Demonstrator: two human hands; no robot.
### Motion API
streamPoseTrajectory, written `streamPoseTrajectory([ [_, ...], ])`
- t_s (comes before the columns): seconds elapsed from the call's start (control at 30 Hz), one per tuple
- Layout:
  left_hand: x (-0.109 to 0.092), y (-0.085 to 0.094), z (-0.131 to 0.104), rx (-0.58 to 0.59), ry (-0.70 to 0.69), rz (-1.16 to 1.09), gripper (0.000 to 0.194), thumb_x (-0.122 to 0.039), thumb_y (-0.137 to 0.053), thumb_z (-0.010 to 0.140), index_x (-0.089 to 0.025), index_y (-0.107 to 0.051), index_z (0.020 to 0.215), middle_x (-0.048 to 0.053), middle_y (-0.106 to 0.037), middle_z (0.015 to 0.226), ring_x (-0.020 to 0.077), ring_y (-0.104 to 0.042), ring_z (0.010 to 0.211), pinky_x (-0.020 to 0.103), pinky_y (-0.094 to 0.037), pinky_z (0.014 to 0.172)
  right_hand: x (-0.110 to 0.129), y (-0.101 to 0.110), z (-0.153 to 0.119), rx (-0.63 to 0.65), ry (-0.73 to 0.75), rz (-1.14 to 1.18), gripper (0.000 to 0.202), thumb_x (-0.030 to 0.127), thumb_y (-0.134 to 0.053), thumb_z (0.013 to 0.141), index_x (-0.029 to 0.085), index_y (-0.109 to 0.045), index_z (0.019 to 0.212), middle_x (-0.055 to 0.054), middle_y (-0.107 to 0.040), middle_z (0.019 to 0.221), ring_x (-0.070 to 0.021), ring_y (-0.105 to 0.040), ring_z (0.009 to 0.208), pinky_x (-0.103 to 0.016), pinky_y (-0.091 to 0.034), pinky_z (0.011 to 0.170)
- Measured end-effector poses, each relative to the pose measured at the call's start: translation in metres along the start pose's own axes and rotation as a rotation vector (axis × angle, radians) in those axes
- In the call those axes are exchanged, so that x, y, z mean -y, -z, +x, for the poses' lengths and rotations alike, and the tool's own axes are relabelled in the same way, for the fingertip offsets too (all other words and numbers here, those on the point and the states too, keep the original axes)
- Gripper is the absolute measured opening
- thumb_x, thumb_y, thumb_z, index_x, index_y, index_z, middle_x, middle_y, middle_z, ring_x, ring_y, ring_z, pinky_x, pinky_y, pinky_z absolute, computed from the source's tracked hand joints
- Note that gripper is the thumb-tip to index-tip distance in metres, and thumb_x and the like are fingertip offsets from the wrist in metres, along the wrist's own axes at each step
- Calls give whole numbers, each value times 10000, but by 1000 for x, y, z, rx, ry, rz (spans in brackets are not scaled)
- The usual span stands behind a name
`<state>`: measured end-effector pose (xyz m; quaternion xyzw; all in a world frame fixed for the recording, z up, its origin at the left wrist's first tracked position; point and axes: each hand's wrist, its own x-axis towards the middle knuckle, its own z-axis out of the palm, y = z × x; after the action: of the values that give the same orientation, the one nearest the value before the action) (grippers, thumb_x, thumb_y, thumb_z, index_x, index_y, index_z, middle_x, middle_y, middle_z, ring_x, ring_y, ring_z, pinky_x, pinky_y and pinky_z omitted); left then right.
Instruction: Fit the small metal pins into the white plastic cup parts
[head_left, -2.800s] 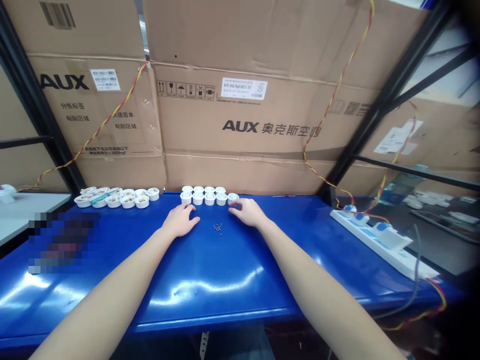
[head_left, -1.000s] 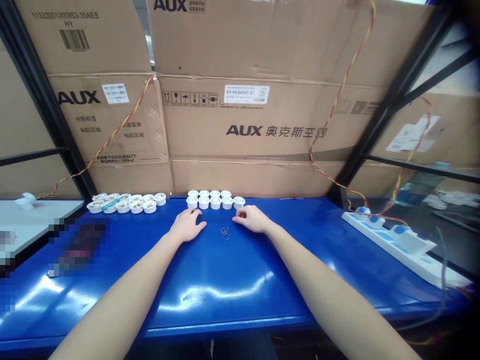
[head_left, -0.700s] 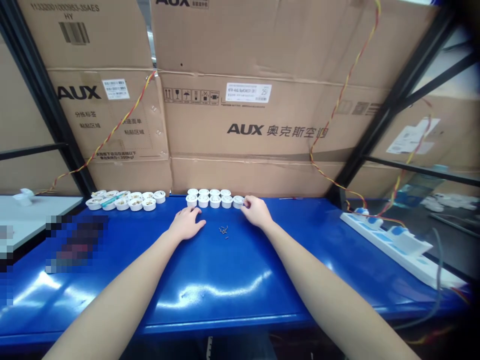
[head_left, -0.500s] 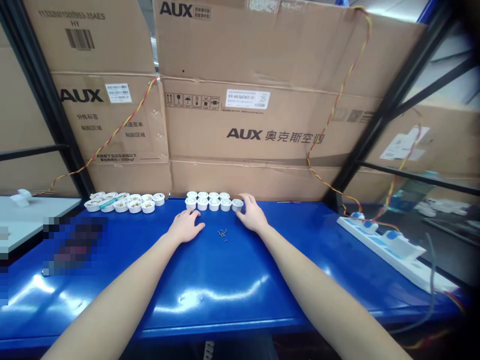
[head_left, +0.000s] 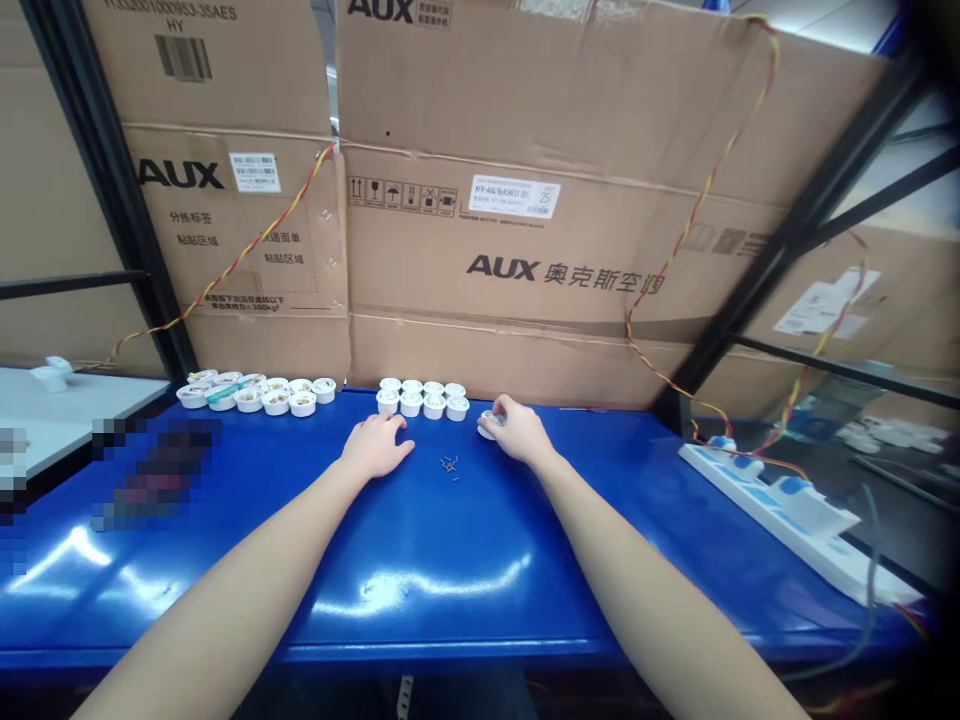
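Observation:
On the blue table (head_left: 420,570), my right hand (head_left: 517,430) grips a small white round cup (head_left: 487,425) between thumb and fingers, right of two rows of similar lidded cups (head_left: 433,405). My left hand (head_left: 375,446) rests palm down with fingers apart, just in front of the leftmost of those cups, holding nothing. Between the hands lies a small pile of dark screws (head_left: 448,465), one of them a little nearer the front.
More white cups (head_left: 275,402) with small parts inside stand at the back left, a teal item (head_left: 238,386) across them. A white power strip (head_left: 780,510) lies at right. Cardboard sheets (head_left: 487,350) and black frame posts (head_left: 750,270) rise behind.
My right hand has closed on the end cup of the front row and moved it right, apart from the others. The view has shifted slightly; my left hand stays about where it was.

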<state>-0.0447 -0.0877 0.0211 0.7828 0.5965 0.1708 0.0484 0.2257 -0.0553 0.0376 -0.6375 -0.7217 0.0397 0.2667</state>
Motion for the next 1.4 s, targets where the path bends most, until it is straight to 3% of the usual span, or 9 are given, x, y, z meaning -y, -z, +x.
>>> streamPoseTrajectory([
  [0.1, -11, 3, -4, -48, 3, -59, 438, -467, -525, 860, -251, -564, 1239, 73, -644, 1256, 290, -601, 1141, 421, -496, 929, 14, 0, -7, 4, 78, 256, 303, 451, -663, 764, 216, -531, 902, -28, -653, 903, -168, -581, 740, -287, -433, 681],
  [0.23, -31, 6, -11, -178, -144, -155, 571, -487, -551, 859, -270, -435, 1375, 48, -575, 1371, 257, -581, 1198, 359, -505, 931, 42, -9, -20, 135, 276, 592, 321, 427, -680, 760, 214, -532, 950, -16, -635, 958, -153, -603, 769, -296, -484, 722],
  [0.37, -42, 8, -13, -159, -172, -124, 499, -449, -493, 908, -266, -448, 1371, 53, -614, 1320, 265, -628, 1126, 355, -515, 888, 61, -15, -28, 154, 349, 683, 319, 387, -702, 754, 215, -544, 972, -19, -637, 987, -169, -627, 840, -301, -499, 754],
  [0.47, -42, 9, -12, -136, -159, -104, 444, -447, -473, 923, -266, -480, 1329, 62, -629, 1291, 274, -635, 1106, 353, -514, 861, 58, -12, -26, 107, 351, 644, 324, 410, -672, 786, 204, -568, 1013, -41, -646, 1036, -165, -625, 832, -300, -502, 754],
  [0.57, -38, 10, -10, -141, -59, -111, 454, -471, -504, 904, -255, -481, 1303, 83, -654, 1237, 298, -642, 1081, 365, -506, 850, 44, -2, -19, 77, 347, 454, 245, 387, -570, 868, 188, -646, 989, -45, -689, 968, -160, -615, 792, -298, -483, 765],
  [0.63, -34, 10, -9, -138, 2, -126, 473, -484, -524, 889, -257, -470, 1301, 89, -660, 1220, 312, -641, 1075, 374, -500, 844, 33, 5, -15, 220, 374, 260, 201, 348, -578, 859, 198, -711, 871, -31, -719, 874, -172, -626, 769, -294, -471, 756],
  [0.73, -29, 11, -8, -113, 46, -141, 463, -490, -533, 877, -262, -481, 1276, 88, -665, 1205, 316, -636, 1076, 372, -494, 833, 23, 8, -14, 426, 401, 139, 159, 313, -638, 809, 238, -761, 876, -16, -751, 896, -191, -666, 804, -279, -473, 749],
  [1.13, -28, 5, -6, -115, 17, -147, 421, -493, -554, 855, -276, -526, 1214, 65, -687, 1150, 306, -650, 1040, 364, -487, 812, 34, 1, -18, 425, 431, 14, 159, 267, -659, 774, 262, -787, 869, -11, -767, 890, -202, -694, 809, -270, -477, 739],
  [1.4, -27, 7, -6, -104, 3, -183, 439, -453, -591, 842, -280, -519, 1239, 56, -686, 1167, 301, -650, 1050, 357, -497, 818, 32, 2, -18, 482, 298, 150, 83, 243, -677, 728, 209, -750, 749, 2, -739, 735, -160, -658, 683, -238, -448, 626],
])
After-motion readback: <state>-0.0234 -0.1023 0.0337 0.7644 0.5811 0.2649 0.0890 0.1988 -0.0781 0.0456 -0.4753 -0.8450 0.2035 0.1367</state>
